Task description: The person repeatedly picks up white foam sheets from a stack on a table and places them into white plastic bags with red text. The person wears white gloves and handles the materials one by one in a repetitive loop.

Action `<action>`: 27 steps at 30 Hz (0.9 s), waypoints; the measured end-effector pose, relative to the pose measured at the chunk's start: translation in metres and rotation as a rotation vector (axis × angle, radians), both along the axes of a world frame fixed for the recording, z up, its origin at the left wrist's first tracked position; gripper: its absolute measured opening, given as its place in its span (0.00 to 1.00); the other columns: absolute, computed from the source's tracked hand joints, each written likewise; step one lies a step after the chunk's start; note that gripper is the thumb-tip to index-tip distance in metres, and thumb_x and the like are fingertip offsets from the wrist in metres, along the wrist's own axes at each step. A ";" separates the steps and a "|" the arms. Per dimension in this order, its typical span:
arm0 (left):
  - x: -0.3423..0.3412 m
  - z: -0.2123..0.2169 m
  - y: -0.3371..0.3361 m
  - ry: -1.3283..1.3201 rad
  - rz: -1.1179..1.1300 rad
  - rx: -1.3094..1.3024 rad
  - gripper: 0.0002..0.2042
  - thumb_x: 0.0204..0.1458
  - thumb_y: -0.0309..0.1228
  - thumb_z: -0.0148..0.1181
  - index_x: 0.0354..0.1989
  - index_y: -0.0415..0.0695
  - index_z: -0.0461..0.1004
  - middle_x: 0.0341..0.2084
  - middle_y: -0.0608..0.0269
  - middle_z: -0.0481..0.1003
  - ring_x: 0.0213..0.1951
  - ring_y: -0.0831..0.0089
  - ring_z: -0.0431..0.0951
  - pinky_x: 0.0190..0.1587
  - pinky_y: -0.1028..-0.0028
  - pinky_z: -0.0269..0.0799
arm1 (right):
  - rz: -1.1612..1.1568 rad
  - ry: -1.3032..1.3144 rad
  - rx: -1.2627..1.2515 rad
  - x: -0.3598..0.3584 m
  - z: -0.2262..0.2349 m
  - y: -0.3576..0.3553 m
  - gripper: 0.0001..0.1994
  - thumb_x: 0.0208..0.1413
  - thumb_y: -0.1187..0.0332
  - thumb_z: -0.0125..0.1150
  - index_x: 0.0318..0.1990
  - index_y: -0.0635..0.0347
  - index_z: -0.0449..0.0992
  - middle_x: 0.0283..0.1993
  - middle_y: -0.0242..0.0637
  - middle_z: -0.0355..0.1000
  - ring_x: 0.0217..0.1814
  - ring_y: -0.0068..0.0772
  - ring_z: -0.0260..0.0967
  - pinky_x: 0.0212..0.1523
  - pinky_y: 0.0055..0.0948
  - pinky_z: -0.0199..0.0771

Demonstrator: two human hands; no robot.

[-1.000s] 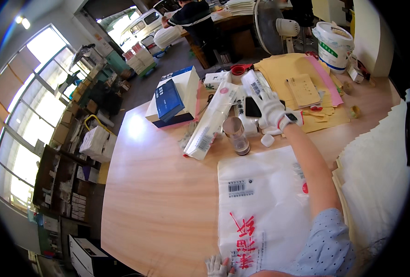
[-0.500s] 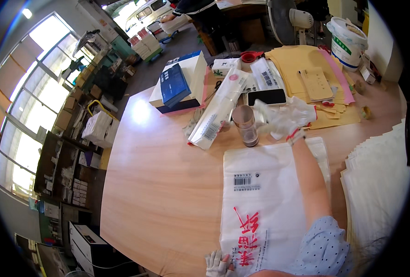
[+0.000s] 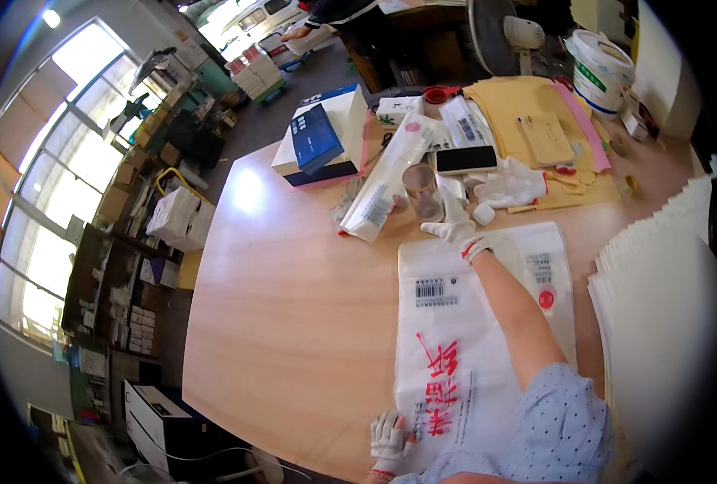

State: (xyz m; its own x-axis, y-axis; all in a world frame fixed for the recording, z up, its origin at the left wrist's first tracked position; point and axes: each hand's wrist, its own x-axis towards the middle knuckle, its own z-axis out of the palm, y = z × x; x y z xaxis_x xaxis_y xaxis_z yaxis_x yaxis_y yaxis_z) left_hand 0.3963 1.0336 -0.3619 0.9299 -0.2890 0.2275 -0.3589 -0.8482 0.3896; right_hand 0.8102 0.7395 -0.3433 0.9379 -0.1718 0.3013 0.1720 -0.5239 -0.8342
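Note:
My right hand [image 3: 457, 223], in a white glove, reaches to a clear drinking glass [image 3: 421, 189] standing on the table. Its fingers point away beside the glass, with the thumb spread toward the base; no grip on it shows. Under the right forearm lies a stack of flat translucent plastic bags [image 3: 487, 323] printed in red and black. At the bags' near left edge rests my left hand [image 3: 389, 437], gloved with bare fingertips and fingers spread out. A small white cap [image 3: 483, 214] and a loose white glove [image 3: 513, 184] lie just beyond my right hand.
Past the glass lie a long packaged roll [image 3: 390, 173], a phone [image 3: 466, 160] and brown envelopes [image 3: 512, 113]. A box with a blue book [image 3: 316, 139] stands far left. Fanned white sheets [image 3: 653, 298] are on the right, a bucket [image 3: 600, 73] behind. Another person [image 3: 350, 24] is in the background.
My right hand has moved left and nearer, from by the loose glove to beside the glass. The small white cap is now in plain sight. My left hand stays at the bags' edge.

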 end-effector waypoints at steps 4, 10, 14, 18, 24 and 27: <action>-0.014 0.003 -0.008 0.063 0.180 -0.008 0.24 0.41 0.39 0.63 0.45 0.38 0.67 0.43 0.48 0.69 0.43 0.49 0.70 0.46 0.54 0.64 | -0.242 -0.280 -0.258 -0.127 0.013 -0.072 0.33 0.43 0.64 0.66 0.57 0.61 0.59 0.54 0.50 0.62 0.55 0.53 0.61 0.57 0.41 0.60; -0.004 0.038 -0.008 0.579 0.338 -0.056 0.24 0.44 0.45 0.59 0.43 0.38 0.68 0.38 0.46 0.70 0.39 0.50 0.73 0.41 0.58 0.69 | -0.506 0.329 -0.579 -0.389 -0.014 -0.123 0.25 0.52 0.64 0.51 0.58 0.60 0.60 0.53 0.49 0.64 0.52 0.53 0.63 0.53 0.43 0.62; 0.008 0.054 -0.005 0.599 0.345 0.018 0.24 0.45 0.44 0.56 0.45 0.38 0.68 0.44 0.46 0.69 0.45 0.51 0.71 0.47 0.60 0.67 | -0.538 0.343 -0.459 -0.402 -0.030 -0.110 0.24 0.53 0.65 0.47 0.58 0.58 0.60 0.54 0.48 0.64 0.53 0.52 0.62 0.54 0.44 0.61; 0.008 0.054 0.036 0.653 0.432 -0.009 0.25 0.45 0.44 0.56 0.46 0.37 0.67 0.46 0.45 0.67 0.49 0.51 0.69 0.50 0.60 0.65 | -0.445 0.438 -0.336 -0.381 0.015 -0.050 0.23 0.53 0.64 0.48 0.58 0.57 0.61 0.54 0.50 0.64 0.56 0.52 0.59 0.57 0.43 0.57; -0.007 0.071 0.042 -0.063 0.150 0.044 0.25 0.42 0.37 0.62 0.48 0.37 0.65 0.48 0.42 0.65 0.50 0.49 0.66 0.51 0.59 0.65 | -0.463 -0.063 -0.457 -0.430 0.054 0.000 0.22 0.55 0.66 0.50 0.57 0.62 0.62 0.57 0.50 0.63 0.57 0.50 0.60 0.56 0.41 0.61; -0.042 0.086 0.011 0.040 -0.328 -0.239 0.23 0.41 0.35 0.63 0.45 0.39 0.68 0.48 0.47 0.66 0.51 0.50 0.65 0.51 0.58 0.65 | -0.372 -0.105 -0.343 -0.499 0.081 0.018 0.20 0.55 0.69 0.52 0.55 0.63 0.64 0.56 0.50 0.63 0.58 0.48 0.62 0.56 0.36 0.64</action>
State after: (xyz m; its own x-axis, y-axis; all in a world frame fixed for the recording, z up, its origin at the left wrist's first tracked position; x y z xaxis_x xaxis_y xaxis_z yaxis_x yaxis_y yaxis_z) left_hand 0.3547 1.0443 -0.2759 0.8068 -0.5148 0.2900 -0.5759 -0.5752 0.5809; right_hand 0.3116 0.7580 -0.2618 0.7938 -0.3626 0.4882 -0.0042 -0.8061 -0.5918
